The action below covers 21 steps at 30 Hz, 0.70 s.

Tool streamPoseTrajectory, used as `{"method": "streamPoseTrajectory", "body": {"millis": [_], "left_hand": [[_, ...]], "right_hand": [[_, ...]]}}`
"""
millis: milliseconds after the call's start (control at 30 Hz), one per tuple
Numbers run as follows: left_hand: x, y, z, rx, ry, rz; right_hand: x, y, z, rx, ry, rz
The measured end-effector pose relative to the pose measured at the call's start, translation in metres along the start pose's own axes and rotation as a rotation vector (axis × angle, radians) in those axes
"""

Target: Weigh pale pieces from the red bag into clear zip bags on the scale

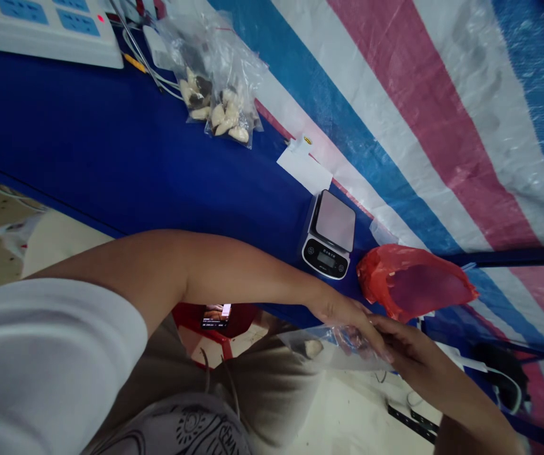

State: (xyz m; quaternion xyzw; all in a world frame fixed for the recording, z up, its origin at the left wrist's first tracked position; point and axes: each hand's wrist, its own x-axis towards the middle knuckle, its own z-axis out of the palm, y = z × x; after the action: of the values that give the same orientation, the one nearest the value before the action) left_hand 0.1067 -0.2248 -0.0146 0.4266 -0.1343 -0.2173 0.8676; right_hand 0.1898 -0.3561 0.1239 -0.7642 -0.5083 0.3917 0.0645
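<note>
My left hand point(345, 314) reaches across from the left, its fingers pinched on a clear plastic bag point(321, 347). My right hand point(407, 347) comes in from the lower right and grips the same bag at its top edge. The two hands touch over the bag. A small pale and dark piece point(313, 347) lies inside it. The bag hangs just off the edge of the blue table point(110, 158), below a small digital scale point(331, 234) with a bare platform.
A red plastic bag point(414, 284) lies open right of the scale. Two clear bags of pale pieces point(217, 101) and a white power strip point(39, 25) sit at the far end. A paper slip point(304, 167) lies by the striped tarp point(442, 114). A phone point(215, 316) rests on a red stool.
</note>
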Motion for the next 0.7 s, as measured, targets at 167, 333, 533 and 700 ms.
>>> {"method": "streamPoseTrajectory", "body": {"millis": [167, 333, 533, 700], "left_hand": [[-0.002, 0.003, -0.002, -0.006, -0.031, 0.009], [-0.014, 0.011, 0.005, -0.006, -0.072, 0.011], [-0.010, 0.008, -0.001, -0.130, -0.174, -0.104], [0.000, -0.004, -0.017, -0.247, -0.075, -0.085]], "right_hand": [[-0.005, -0.003, -0.004, -0.010, 0.066, 0.044], [-0.018, 0.012, -0.012, 0.159, 0.085, 0.221], [-0.022, 0.005, 0.001, 0.128, -0.036, 0.122], [-0.027, 0.005, -0.027, 0.187, 0.383, 0.034]]}}
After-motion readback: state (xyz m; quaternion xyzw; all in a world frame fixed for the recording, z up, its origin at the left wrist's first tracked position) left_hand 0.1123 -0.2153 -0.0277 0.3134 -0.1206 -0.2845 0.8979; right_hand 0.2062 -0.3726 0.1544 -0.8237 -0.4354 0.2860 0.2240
